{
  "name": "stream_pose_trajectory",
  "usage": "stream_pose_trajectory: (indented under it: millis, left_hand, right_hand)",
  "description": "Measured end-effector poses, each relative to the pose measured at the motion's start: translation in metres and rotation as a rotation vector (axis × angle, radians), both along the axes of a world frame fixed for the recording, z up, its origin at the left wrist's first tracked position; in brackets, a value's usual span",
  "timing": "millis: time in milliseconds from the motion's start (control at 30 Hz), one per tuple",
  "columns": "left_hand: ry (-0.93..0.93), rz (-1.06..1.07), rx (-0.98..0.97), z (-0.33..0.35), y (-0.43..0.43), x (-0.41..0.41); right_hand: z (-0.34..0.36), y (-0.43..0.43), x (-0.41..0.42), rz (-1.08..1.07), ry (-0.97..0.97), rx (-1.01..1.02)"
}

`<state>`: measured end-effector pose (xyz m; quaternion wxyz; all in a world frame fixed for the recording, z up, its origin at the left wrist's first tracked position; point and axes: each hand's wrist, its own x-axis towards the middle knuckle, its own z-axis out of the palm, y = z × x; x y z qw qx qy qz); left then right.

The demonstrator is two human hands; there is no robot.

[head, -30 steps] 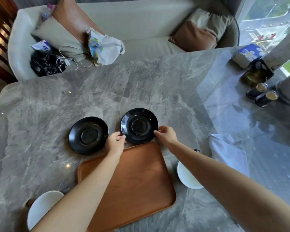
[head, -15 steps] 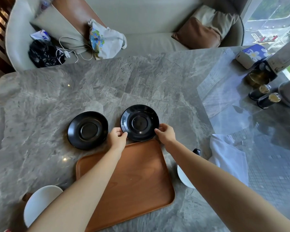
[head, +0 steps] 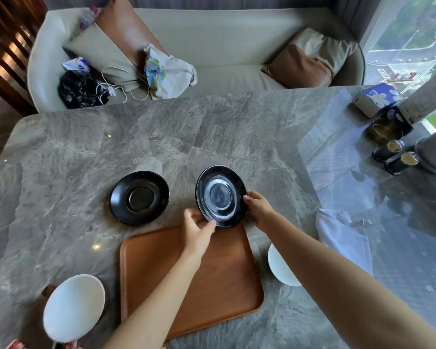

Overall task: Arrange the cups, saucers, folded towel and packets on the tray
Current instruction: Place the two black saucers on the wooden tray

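Right saucer (head: 220,196) tilted, right hand (head: 258,209) pinching its right rim, left hand (head: 198,230) apparently pinching the near-left rim — tray (head: 161,273) lies directly bodyward, under its near edge.

The right hand (head: 258,210) pinches the right rim of a tilted black saucer (head: 220,196) and the left hand (head: 198,230) grips its near rim, at the wooden tray's (head: 212,285) far edge; a second black saucer (head: 139,197) lies flat on the marble table (head: 161,137) to the left; a left white cup (head: 73,308) and a right white cup (head: 281,268) flank the tray; a folded white towel (head: 342,238) lies further right.
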<state>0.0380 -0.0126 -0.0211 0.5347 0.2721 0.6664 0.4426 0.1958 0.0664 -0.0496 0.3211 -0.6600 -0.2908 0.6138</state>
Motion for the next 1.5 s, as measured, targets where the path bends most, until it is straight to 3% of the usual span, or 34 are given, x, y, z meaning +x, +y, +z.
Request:
stream_pose_trajectory:
  millis: [233,433,633,867,1000,1500]
  left_hand:
    - [-0.085,-0.044,-0.114,0.004,-0.036,-0.010]
    - [0.011,-0.231,-0.247,-0.005,-0.058,-0.035]
    - [0.135,-0.403,-0.324,-0.015,-0.068,-0.039]
    - [0.214,-0.507,-0.330,-0.016,-0.067,-0.043]
    - [0.220,-0.513,-0.327,-0.020,-0.066,-0.045]
    - [0.272,-0.541,-0.309,-0.029,-0.065,-0.048]
  right_hand:
    - [0.007,-0.022,0.013,0.257,-0.133,-0.032]
    - [0.016,-0.031,0.015,0.436,-0.293,-0.033]
    - [0.025,-0.028,0.010,0.679,-0.586,0.070]
    - [0.021,-0.032,0.020,0.654,-0.542,0.018]
    - [0.019,-0.030,0.022,0.763,-0.587,0.076]
    - [0.015,-0.026,0.019,0.742,-0.615,0.093]
